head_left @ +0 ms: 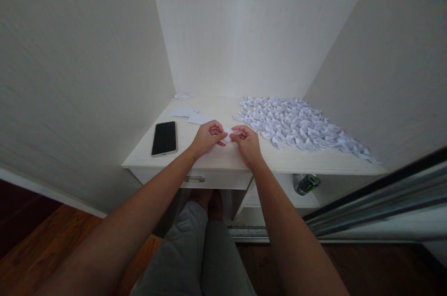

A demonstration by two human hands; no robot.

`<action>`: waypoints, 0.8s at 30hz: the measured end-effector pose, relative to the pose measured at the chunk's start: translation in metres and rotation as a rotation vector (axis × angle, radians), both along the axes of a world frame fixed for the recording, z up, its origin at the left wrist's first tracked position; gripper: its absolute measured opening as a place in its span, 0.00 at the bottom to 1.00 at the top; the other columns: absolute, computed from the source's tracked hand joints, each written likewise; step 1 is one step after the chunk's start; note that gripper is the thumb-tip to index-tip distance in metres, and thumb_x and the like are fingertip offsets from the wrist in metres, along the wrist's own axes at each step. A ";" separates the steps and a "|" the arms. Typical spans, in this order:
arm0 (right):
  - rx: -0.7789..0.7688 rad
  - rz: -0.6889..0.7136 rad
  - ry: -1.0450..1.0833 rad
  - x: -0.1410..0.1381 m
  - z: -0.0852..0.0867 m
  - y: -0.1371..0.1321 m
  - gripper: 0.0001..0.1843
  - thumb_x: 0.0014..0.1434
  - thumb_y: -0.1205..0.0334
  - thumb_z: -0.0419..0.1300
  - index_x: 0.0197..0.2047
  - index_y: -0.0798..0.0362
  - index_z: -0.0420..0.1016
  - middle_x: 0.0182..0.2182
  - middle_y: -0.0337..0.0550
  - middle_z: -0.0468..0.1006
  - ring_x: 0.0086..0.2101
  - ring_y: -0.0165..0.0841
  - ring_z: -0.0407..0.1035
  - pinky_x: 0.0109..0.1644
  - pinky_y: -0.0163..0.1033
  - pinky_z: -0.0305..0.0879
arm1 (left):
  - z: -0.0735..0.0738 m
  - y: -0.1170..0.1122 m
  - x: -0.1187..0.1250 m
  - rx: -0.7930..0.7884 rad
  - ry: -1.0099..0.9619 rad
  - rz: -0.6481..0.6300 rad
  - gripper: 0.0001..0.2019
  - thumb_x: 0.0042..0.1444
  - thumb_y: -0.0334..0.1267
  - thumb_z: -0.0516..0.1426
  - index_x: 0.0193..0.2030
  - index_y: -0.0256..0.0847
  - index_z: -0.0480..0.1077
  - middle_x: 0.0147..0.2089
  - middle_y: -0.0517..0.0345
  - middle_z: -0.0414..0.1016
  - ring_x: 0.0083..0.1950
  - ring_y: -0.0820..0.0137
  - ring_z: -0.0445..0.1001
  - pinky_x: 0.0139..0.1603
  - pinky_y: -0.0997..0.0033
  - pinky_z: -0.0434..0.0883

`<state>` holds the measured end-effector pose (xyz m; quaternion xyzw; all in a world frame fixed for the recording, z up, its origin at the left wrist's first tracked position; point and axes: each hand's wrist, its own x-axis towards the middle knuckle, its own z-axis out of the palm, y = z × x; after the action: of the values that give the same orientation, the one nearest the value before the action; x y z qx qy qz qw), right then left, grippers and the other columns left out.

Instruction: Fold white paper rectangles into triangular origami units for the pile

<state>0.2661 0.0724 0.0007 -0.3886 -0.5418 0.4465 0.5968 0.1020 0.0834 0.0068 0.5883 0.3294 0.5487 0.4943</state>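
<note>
Between my hands is a small piece of white paper, just above the front part of the white desk top. My left hand pinches its left side between thumb and fingers. From the other side, my right hand grips it with thumb and fingertips. The paper's exact fold is too small to make out. Flat white paper sheets lie just behind my left hand. To the right of my right hand spreads a large heap of small folded white paper pieces.
A phone with a dark screen lies at the desk's left. Small paper strips sit in the back left corner. Below the desk top are a drawer handle and a dark can on a shelf. Walls enclose three sides.
</note>
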 end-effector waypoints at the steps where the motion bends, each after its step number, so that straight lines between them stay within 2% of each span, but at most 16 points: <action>1: 0.004 0.004 -0.008 0.000 0.001 -0.001 0.13 0.46 0.60 0.67 0.38 0.50 0.77 0.25 0.34 0.77 0.28 0.33 0.73 0.38 0.39 0.69 | 0.000 0.000 0.000 0.008 0.005 -0.001 0.23 0.42 0.46 0.74 0.33 0.36 0.69 0.29 0.62 0.74 0.31 0.73 0.76 0.28 0.70 0.81; 5: 0.039 0.028 -0.100 0.000 0.004 -0.004 0.16 0.49 0.60 0.65 0.43 0.50 0.78 0.25 0.35 0.78 0.28 0.33 0.74 0.38 0.40 0.69 | -0.002 0.000 -0.001 0.020 0.010 -0.004 0.22 0.44 0.46 0.73 0.34 0.36 0.69 0.30 0.61 0.73 0.32 0.72 0.77 0.28 0.69 0.82; 10: 0.068 0.019 -0.205 0.000 0.006 -0.004 0.15 0.52 0.58 0.63 0.44 0.50 0.79 0.26 0.37 0.80 0.30 0.35 0.76 0.39 0.40 0.70 | -0.002 0.001 -0.001 0.031 -0.021 0.014 0.21 0.44 0.44 0.73 0.33 0.37 0.67 0.30 0.63 0.71 0.30 0.74 0.76 0.28 0.70 0.82; 16: 0.110 -0.059 -0.103 0.000 0.003 -0.001 0.08 0.54 0.58 0.64 0.38 0.49 0.75 0.28 0.38 0.80 0.31 0.35 0.76 0.41 0.42 0.71 | 0.000 0.000 0.000 0.050 0.022 0.002 0.18 0.46 0.44 0.72 0.37 0.34 0.75 0.32 0.57 0.77 0.36 0.68 0.79 0.34 0.66 0.83; 19: 0.149 -0.069 -0.201 0.001 0.003 -0.001 0.07 0.55 0.57 0.63 0.36 0.50 0.78 0.32 0.42 0.82 0.34 0.36 0.75 0.41 0.42 0.71 | -0.001 0.000 -0.002 0.042 0.026 0.042 0.17 0.45 0.43 0.72 0.37 0.33 0.78 0.30 0.56 0.78 0.33 0.69 0.79 0.35 0.63 0.84; 24: 0.158 -0.132 -0.289 0.003 0.004 -0.004 0.10 0.56 0.56 0.65 0.39 0.50 0.82 0.39 0.46 0.84 0.38 0.38 0.76 0.43 0.43 0.72 | 0.000 0.001 -0.002 0.059 0.042 0.078 0.16 0.44 0.41 0.72 0.37 0.33 0.80 0.30 0.55 0.79 0.31 0.69 0.78 0.34 0.65 0.82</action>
<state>0.2687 0.0686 0.0052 -0.4351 -0.6288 0.3018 0.5694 0.0999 0.0844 0.0071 0.6007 0.3464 0.5644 0.4478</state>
